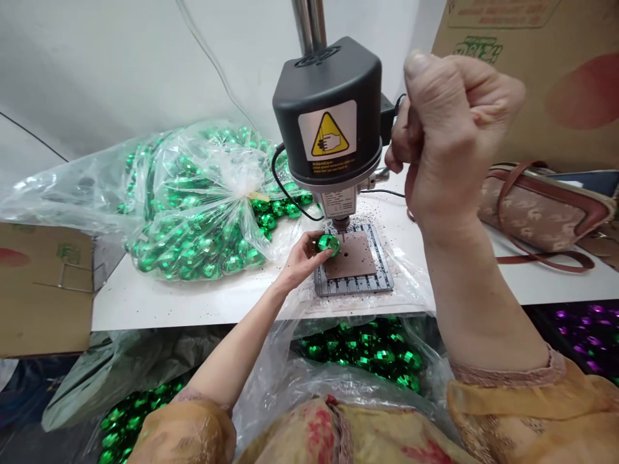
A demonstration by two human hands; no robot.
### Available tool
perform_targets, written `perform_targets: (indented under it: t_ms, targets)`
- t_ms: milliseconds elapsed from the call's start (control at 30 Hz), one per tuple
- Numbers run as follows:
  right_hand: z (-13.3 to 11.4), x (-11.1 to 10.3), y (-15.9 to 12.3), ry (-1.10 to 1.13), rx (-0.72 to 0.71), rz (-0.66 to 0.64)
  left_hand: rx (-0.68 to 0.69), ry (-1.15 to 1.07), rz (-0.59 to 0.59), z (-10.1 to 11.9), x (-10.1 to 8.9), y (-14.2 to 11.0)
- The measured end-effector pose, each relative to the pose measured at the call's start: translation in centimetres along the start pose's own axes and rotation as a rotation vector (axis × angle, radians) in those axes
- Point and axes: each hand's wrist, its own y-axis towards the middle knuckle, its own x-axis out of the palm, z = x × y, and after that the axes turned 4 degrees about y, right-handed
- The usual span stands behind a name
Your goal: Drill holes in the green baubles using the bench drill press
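My left hand (304, 258) pinches a shiny green faceted ball (328, 245) between thumb and fingers. It holds the ball over the left part of a brown board (358, 254) with a small dark hole, lying on a slotted metal base plate (384, 274). Just above the ball is the chuck (341, 223) of a small bench drill press (333, 84) with a black motor housing and a yellow warning label. Raised to the right of that housing, my right hand (449, 122) is closed in a fist; whatever it grips is hidden by the fingers.
A clear plastic bag (203, 193) full of green balls lies left on the white table (159, 303). Below the front edge, more green balls (362, 351) sit in plastic. A patterned handbag (541, 206) stands right, before a cardboard box (532, 84). Dark shavings surround the base.
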Motion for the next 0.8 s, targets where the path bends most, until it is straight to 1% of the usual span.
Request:
perform_targets:
  t_ms: [100,200,367,467,533,633,800]
  targets:
    - [-0.2,-0.1,0.0,-0.023,0.008,-0.016,-0.003,0.066,-0.034,-0.4,0.4,0.5]
    - [-0.2,-0.2,-0.1,-0.052,0.013,-0.023,0.032,0.182,-0.054,-0.4,0.6,0.7]
    - [-0.3,-0.1,-0.2,-0.092,-0.011,-0.013,0.165,0.408,-0.046,0.1,1.2,0.9]
    - [-0.3,-0.1,-0.3,-0.112,-0.019,-0.016,0.241,0.497,-0.034,0.1,1.6,1.0]
    - [-0.3,-0.1,-0.3,-0.157,-0.017,-0.028,0.266,0.525,-0.019,-0.1,2.0,1.0]
    - [-0.2,-0.1,-0.5,-0.2,-0.035,-0.041,0.259,0.526,0.003,-0.6,2.7,0.7]
    - [-0.1,-0.2,-0.8,-0.151,-0.085,-0.032,0.226,0.52,0.034,-1.3,3.6,-0.1]
